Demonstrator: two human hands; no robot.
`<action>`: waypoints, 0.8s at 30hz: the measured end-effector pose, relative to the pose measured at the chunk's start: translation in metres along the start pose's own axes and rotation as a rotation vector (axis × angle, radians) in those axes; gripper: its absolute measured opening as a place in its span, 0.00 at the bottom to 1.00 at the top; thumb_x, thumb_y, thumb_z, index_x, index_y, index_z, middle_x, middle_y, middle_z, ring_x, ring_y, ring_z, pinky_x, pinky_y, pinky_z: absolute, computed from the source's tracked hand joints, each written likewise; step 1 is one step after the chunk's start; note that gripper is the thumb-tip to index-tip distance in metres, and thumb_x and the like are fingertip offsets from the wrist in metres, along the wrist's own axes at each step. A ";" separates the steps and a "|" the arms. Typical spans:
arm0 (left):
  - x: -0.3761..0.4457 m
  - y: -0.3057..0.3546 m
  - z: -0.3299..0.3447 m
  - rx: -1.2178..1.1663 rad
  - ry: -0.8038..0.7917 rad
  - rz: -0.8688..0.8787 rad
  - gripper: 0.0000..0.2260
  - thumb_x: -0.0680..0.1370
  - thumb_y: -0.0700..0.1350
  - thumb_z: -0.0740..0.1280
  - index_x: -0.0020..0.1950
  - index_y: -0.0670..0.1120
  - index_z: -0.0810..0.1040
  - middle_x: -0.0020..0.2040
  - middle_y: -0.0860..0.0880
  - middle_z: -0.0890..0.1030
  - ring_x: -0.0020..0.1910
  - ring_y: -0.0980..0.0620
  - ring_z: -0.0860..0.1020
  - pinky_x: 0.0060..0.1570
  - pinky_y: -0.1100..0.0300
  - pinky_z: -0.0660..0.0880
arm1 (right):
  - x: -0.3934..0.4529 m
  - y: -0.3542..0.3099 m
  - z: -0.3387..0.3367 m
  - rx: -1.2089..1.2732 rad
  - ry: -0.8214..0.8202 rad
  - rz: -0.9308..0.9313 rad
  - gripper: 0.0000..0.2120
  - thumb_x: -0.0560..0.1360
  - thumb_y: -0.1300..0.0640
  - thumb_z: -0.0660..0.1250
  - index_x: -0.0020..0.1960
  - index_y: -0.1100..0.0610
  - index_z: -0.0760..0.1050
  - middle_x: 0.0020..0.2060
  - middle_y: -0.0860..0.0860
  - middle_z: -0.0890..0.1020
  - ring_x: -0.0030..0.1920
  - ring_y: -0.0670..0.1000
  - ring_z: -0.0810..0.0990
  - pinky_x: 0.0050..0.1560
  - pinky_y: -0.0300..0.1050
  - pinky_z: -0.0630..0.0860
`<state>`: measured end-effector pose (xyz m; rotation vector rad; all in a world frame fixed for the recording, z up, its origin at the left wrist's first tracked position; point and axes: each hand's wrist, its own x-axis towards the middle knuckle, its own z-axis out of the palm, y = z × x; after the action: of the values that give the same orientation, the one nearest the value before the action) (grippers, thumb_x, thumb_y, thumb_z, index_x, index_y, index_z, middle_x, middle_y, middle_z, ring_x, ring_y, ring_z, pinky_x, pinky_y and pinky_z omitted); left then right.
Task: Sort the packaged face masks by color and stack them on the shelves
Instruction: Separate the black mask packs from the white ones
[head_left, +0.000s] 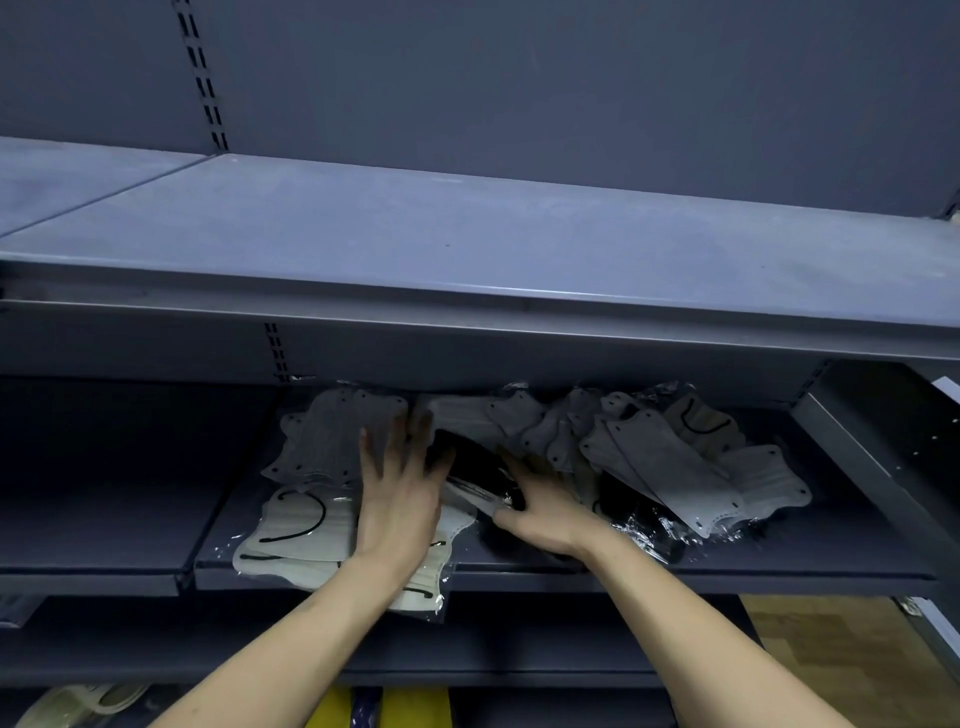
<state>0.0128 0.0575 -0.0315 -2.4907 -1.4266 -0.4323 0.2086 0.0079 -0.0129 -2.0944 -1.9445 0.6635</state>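
Observation:
Packaged face masks lie on the middle shelf (779, 566). A grey stack (332, 436) sits at the back left, with a cream stack with black ear loops (296, 535) in front of it. A loose heap of grey masks (670, 462) spreads to the right. Black masks (467, 462) lie in the dark middle. My left hand (400, 499) reaches in with fingers spread, lying over the cream stack and touching the black masks. My right hand (545, 512) rests on the black masks, its fingers reaching into the pile; whether it grips a packet I cannot tell.
The upper shelf (467, 244) overhangs the masks and leaves a low gap. A metal divider (852, 457) bounds the shelf on the right. Below are yellow packages (415, 706), pale items (88, 701) at the lower left, and wooden flooring (821, 654).

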 end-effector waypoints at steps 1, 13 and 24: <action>0.001 0.002 -0.001 0.066 0.021 0.058 0.34 0.58 0.40 0.80 0.64 0.48 0.81 0.72 0.38 0.71 0.72 0.32 0.65 0.72 0.28 0.48 | -0.001 -0.002 -0.001 0.008 -0.023 -0.031 0.41 0.75 0.46 0.67 0.81 0.45 0.49 0.78 0.53 0.60 0.78 0.55 0.55 0.74 0.46 0.54; -0.008 -0.010 0.007 0.122 -0.149 -0.042 0.26 0.62 0.40 0.76 0.60 0.49 0.83 0.52 0.42 0.83 0.54 0.37 0.78 0.60 0.35 0.70 | -0.014 0.020 0.030 -0.059 0.305 -0.061 0.45 0.67 0.29 0.68 0.79 0.41 0.58 0.79 0.49 0.56 0.79 0.53 0.50 0.78 0.52 0.49; -0.009 0.007 0.004 -0.079 -0.365 -0.115 0.35 0.66 0.43 0.77 0.73 0.53 0.71 0.67 0.43 0.75 0.61 0.38 0.74 0.38 0.47 0.82 | -0.017 0.011 0.053 0.155 0.316 -0.098 0.32 0.73 0.59 0.68 0.75 0.45 0.66 0.77 0.49 0.61 0.77 0.51 0.59 0.74 0.36 0.54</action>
<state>0.0150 0.0485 -0.0393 -2.6605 -1.7206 -0.0529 0.1936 -0.0175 -0.0610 -1.8677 -1.7485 0.4186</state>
